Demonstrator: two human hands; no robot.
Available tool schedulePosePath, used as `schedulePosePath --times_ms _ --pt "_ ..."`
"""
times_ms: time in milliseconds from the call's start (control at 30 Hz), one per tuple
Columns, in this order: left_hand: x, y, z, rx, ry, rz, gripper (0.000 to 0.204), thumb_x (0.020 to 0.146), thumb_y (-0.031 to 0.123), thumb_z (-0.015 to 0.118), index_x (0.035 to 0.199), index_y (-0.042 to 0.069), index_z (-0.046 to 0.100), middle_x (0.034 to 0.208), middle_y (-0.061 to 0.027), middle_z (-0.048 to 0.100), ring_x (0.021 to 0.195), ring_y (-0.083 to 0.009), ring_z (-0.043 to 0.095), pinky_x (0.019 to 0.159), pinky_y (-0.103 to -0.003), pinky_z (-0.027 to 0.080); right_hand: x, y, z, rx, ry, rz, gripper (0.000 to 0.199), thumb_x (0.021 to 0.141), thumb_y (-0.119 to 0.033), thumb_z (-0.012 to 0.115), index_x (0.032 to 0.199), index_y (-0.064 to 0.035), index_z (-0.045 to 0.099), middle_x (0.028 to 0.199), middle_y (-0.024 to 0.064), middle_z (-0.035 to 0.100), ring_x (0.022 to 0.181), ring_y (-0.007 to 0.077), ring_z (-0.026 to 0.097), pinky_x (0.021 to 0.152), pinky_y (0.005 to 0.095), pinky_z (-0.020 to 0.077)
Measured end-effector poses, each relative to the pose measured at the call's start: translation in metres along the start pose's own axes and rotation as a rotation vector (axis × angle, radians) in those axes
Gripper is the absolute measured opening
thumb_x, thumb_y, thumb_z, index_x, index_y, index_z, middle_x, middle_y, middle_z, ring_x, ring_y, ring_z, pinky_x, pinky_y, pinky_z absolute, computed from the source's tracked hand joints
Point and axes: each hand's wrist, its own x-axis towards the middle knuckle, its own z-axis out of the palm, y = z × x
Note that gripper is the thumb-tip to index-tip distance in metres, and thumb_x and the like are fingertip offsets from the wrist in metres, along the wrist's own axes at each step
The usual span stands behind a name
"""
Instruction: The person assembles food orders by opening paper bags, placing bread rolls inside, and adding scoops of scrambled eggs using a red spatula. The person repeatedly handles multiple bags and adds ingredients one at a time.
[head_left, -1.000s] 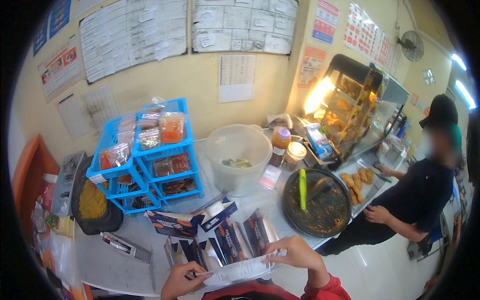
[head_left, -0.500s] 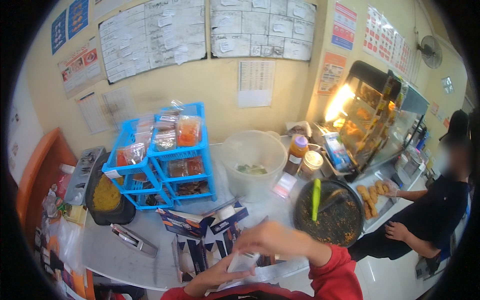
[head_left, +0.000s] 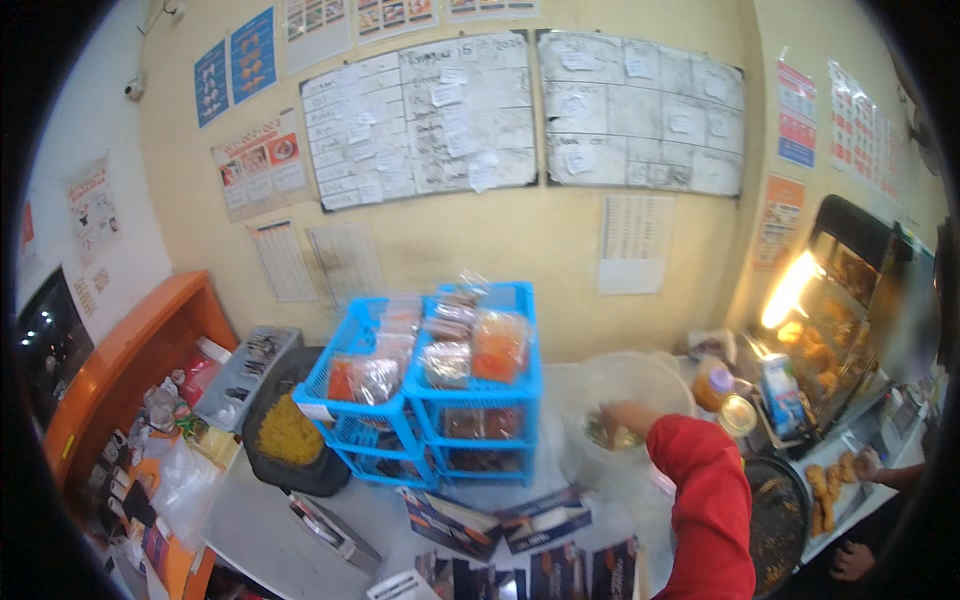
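My right hand (head_left: 624,416) reaches down inside a translucent white bucket (head_left: 660,375), its red-sleeved arm (head_left: 705,500) coming in from the lower right. Something pale and green lies at the fingertips, too blurred to name; the finger pose is not clear. My left hand is out of view. At the lower edge stand several open dark printed cardboard boxes (head_left: 560,573), with a white flat piece (head_left: 402,586) beside them. Two more boxes with raised lids (head_left: 452,523) lie behind these.
Blue stacked baskets (head_left: 475,395) hold bagged sauces. Left are a black tub of yellow rice (head_left: 292,430), a metal holder (head_left: 335,530) and a cutlery tray (head_left: 250,375). Right are bottles (head_left: 714,385), a dark pan (head_left: 775,520), a lit food warmer (head_left: 830,320) and a co-worker's hand (head_left: 853,561) near fried pieces (head_left: 828,490).
My right hand has left the white item near the boxes and moved forward into the bucket. My left hand has dropped out of view. The view has swung left and up.
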Motion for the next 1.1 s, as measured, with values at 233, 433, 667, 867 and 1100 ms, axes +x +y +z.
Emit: schedulePosePath --times_ms 233,433,667,867,1100 --pt "-0.001 0.006 0.028 0.114 0.143 -0.028 0.045 0.081 0.025 0.063 0.117 0.0 0.052 0.105 -0.0158 0.061 0.092 -0.0329 0.06 0.081 -0.043 0.05 0.021 -0.018 0.056 0.11 0.105 -0.019 0.041 0.081 -0.019 0.061 0.12 -0.0076 0.057 0.106 0.0197 0.062 0.097 0.0353 0.062 0.077 0.047 0.0513" --pt "0.006 0.022 0.064 0.21 0.044 -0.077 0.041 0.08 0.022 0.066 0.112 0.0 0.055 0.097 -0.0143 0.062 0.085 -0.0329 0.061 0.077 -0.042 0.05 -0.015 0.006 0.014 0.121 0.292 -0.032 0.022 0.065 -0.019 0.073 0.083 -0.0049 0.071 0.08 0.0178 0.066 0.073 0.0349 0.065 0.065 0.0459 0.0512" --pt "-0.016 0.038 0.117 0.353 -0.125 -0.101 0.035 0.079 0.018 0.069 0.107 0.0 0.058 0.089 -0.0125 0.064 0.078 -0.0328 0.061 0.072 -0.04 0.05 -0.252 -0.018 -0.061 0.792 1.015 0.173 0.021 0.073 -0.018 0.074 0.087 -0.004 0.07 0.087 0.0129 0.066 0.083 0.0294 0.061 0.074 0.0369 0.0479" --pt "-0.065 0.024 0.182 0.999 -0.433 -0.042 0.031 0.078 0.014 0.072 0.102 -0.001 0.06 0.081 -0.0109 0.065 0.072 -0.0328 0.061 0.068 -0.039 0.05 -0.418 -0.155 -0.018 1.161 1.491 0.57 0.011 0.075 -0.005 0.07 0.084 0.0008 0.067 0.076 0.0053 0.059 0.07 0.0112 0.055 0.062 0.0235 0.0432" --pt "-0.058 -0.051 0.215 1.576 -1.76 0.984 0.042 0.071 0.012 0.061 0.112 0.005 0.055 0.114 -0.0127 0.059 0.093 -0.025 0.057 0.085 -0.037 0.04 -0.474 -0.255 0.05 1.025 1.471 0.575 0.008 0.08 0.004 0.06 0.079 -0.0006 0.054 0.08 0.0035 0.048 0.075 0.0103 0.046 0.065 0.0202 0.0352"
